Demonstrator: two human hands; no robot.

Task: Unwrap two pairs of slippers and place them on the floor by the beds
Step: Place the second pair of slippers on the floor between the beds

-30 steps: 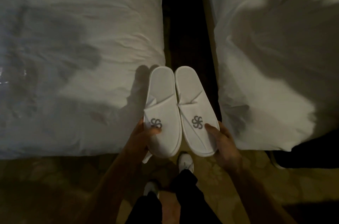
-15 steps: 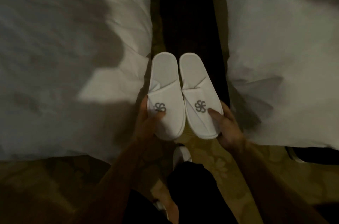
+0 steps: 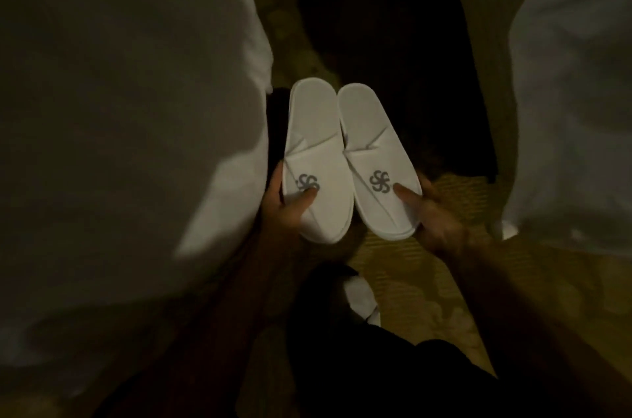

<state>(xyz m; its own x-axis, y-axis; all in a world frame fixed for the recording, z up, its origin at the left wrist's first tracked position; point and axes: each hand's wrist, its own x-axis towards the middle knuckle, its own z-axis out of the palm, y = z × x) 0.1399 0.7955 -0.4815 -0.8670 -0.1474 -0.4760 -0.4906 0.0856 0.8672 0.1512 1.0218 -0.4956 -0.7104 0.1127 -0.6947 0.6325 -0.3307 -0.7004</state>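
Note:
Two white slippers with a grey swirl logo are held side by side in the gap between two beds, toes toward me. My left hand grips the toe end of the left slipper, thumb on its logo. My right hand grips the right slipper the same way. Both slippers are unwrapped and hang above the floor. No second pair is in view.
A white-sheeted bed fills the left side and another bed the right. Between them lies a dark gap and patterned carpet. My dark trousers and a white shoe are below the hands.
The view has moved forward and down toward the gap between the beds, and the scene has darkened. Both hands keep the same grip on the slippers.

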